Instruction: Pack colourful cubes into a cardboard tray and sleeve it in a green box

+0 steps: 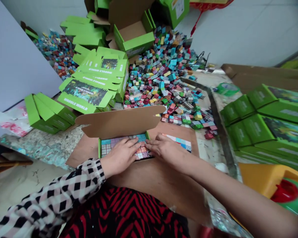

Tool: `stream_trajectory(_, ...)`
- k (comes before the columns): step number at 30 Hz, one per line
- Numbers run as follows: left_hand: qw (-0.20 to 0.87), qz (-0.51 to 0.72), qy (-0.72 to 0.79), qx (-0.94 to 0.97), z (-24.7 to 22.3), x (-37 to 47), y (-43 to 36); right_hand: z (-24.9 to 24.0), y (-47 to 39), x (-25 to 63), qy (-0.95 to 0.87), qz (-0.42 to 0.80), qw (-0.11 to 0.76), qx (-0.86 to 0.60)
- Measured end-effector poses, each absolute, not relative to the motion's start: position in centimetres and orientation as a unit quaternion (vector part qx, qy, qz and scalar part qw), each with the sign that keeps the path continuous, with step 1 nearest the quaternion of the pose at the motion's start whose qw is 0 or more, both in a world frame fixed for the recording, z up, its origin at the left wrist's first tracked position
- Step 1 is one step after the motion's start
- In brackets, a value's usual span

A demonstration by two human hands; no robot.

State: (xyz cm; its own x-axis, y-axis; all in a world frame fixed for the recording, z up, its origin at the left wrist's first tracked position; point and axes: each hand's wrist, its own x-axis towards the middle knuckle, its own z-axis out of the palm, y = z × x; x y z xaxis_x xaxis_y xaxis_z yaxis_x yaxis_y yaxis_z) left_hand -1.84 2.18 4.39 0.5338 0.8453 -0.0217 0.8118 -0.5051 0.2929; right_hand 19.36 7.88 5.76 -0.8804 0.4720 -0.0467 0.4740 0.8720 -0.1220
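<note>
An opened green cardboard box (99, 148) lies in front of me with its brown lid (124, 121) raised at the back. Rows of small printed cubes (109, 145) in many colours fill it. My left hand (123, 154) rests palm down over the cubes, its fingers stretched out across them. My right hand (164, 149) lies at the box's right end, fingers extended and touching the cubes there. Just beyond that hand, more cubes in neat rows (185, 142) sit on the brown cardboard sheet (149, 178), partly hidden by the hand.
A large heap of loose cubes (164, 79) covers the back of the table. Flattened green boxes (84, 92) are stacked at the left, near folded green cartons (49, 114). Closed green boxes (268, 122) stand piled at the right, above a yellow plastic object (258, 178).
</note>
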Motion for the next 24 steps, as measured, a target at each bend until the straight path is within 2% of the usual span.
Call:
stream_trajectory(4,0.125,0.039,0.454,0.882,3.2,-1.6,2.3,5.2,7.9,19.6,0.966,-0.083,0.013,0.243)
stream_trajectory(10,0.149,0.055,0.441,0.883,3.5,-1.7,2.4,7.1,7.7,18.8,0.953,-0.124,0.018,0.277)
stream_trajectory(16,0.193,0.126,0.448,0.864,3.5,-1.5,2.9,6.9,8.7,17.6,0.932,-0.153,0.036,0.326)
stream_trajectory(19,0.171,0.164,0.468,0.852,2.9,-1.5,3.6,6.6,8.8,17.3,0.926,-0.150,0.055,0.342)
stream_trajectory(24,0.114,0.079,0.441,0.887,3.4,-1.3,5.3,6.4,8.2,17.1,0.931,-0.124,0.040,0.340)
